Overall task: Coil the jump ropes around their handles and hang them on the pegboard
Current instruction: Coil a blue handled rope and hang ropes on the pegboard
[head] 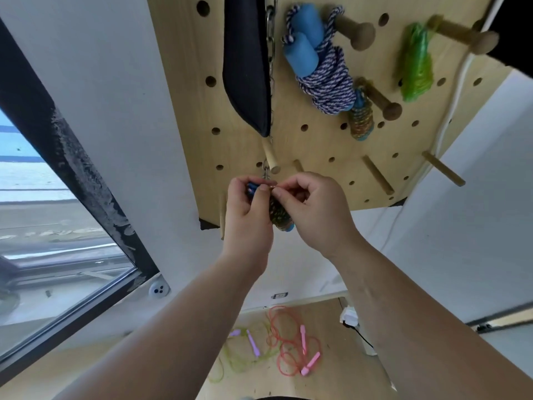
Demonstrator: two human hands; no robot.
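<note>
My left hand [248,209] grips a coiled jump rope [278,216] with blue handles and a multicoloured cord, held just below the wooden pegboard [323,157]. My right hand [314,209] pinches the cord's end at the top of that bundle. On the pegs hang three coiled ropes: a blue-handled one with blue-white cord [320,64], a small multicoloured one [361,116] and a green one [415,64]. On the floor below lie a loose red rope with pink handles [291,342] and a loose yellow-green rope with purple handles [245,350].
A dark fabric strap [248,62] and a metal chain [270,39] hang at the board's left. Bare pegs [377,174] stick out along the lower rows. A window [43,220] is at left; a white power adapter [350,316] lies on the floor by the wall.
</note>
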